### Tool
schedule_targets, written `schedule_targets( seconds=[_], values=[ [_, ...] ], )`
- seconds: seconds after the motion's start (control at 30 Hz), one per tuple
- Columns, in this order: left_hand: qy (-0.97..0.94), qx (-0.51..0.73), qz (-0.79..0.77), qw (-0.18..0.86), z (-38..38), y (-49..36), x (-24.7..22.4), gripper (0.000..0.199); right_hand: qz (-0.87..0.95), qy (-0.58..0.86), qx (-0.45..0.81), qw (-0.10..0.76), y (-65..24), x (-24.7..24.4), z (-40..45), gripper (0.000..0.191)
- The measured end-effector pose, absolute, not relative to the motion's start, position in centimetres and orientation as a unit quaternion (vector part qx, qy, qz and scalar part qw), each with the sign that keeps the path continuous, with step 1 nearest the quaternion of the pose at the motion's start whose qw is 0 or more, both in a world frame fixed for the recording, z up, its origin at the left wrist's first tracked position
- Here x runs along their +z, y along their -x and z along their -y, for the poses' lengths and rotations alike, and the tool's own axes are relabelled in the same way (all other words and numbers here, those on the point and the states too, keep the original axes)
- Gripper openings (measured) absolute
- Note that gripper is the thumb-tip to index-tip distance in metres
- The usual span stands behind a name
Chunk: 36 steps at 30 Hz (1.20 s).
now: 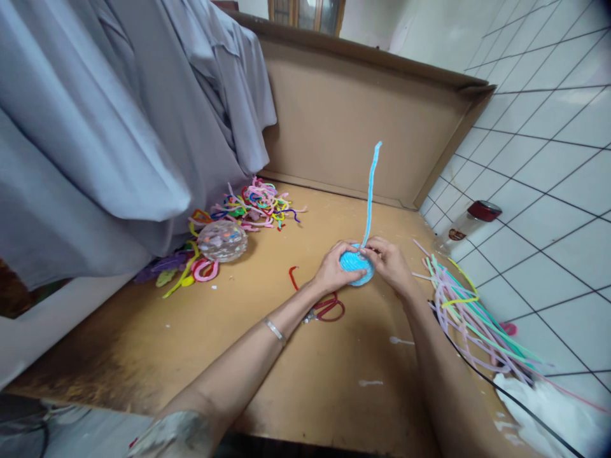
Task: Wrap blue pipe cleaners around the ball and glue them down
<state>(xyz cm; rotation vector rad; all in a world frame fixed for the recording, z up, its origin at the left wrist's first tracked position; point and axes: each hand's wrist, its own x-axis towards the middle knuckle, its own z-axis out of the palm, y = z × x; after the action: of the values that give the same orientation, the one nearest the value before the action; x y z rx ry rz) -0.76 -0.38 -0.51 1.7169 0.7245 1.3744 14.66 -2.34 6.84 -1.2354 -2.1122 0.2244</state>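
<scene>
Between my hands is a round, light-blue coil of pipe cleaner (356, 266), with one long end (371, 191) standing straight up from its far edge. My left hand (333, 270) grips the coil from the left, the thumb lying across its face. On the right, my right hand (387, 259) pinches at the coil's edge, where the upright end leaves it; the fingertips partly hide that spot. Red-handled scissors (331, 308) lie on the table below the coil, their blades partly behind my left forearm. A short red pipe cleaner piece (293, 278) rests beside that forearm.
A tangle of colourful pipe cleaners (260, 202) and a clear patterned ball (222, 241) sit at the left, near a grey curtain (205, 95). Long pastel pipe cleaners (463, 318), a red-lidded bottle (465, 228) and a black cable (506, 394) are at the right. Cardboard (353, 114) stands behind.
</scene>
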Motion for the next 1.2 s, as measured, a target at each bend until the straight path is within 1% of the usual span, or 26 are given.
schedule_targets(
  seconds=[0.1,0.27,0.33,0.5,0.73,0.93,1.07,1.2],
  values=[
    [-0.686,0.538,-0.289,0.395,0.53,0.81,-0.4,0.044,0.81,0.472,0.088,0.336,-14.62,6.91,2.4,0.023],
    [-0.68,0.516,-0.337,0.398,0.87,0.74,-0.3,0.058,0.801,0.482,0.118,0.334,-14.83,7.13,2.57,0.023],
    [-0.676,0.512,-0.343,0.404,0.97,0.72,-0.22,0.06,0.797,0.487,0.129,0.332,-14.93,7.14,2.56,0.022],
    [-0.684,0.512,-0.335,0.397,1.0,0.75,-0.08,0.055,0.799,0.487,0.119,0.333,-14.95,7.08,2.41,0.022],
    [-0.719,0.516,-0.313,0.344,0.71,0.9,-0.44,0.047,0.806,0.486,0.101,0.322,-14.62,7.12,2.5,0.022],
    [-0.718,0.517,-0.312,0.347,0.78,0.94,-0.46,0.047,0.804,0.491,0.095,0.321,-14.42,7.22,2.62,0.022],
    [-0.708,0.518,-0.329,0.349,0.88,0.9,-0.3,0.053,0.802,0.491,0.094,0.327,-14.32,7.31,2.69,0.023],
    [-0.711,0.525,-0.309,0.351,0.81,0.91,-0.34,0.047,0.8,0.493,0.096,0.328,-14.38,7.16,2.52,0.024]
  ],
)
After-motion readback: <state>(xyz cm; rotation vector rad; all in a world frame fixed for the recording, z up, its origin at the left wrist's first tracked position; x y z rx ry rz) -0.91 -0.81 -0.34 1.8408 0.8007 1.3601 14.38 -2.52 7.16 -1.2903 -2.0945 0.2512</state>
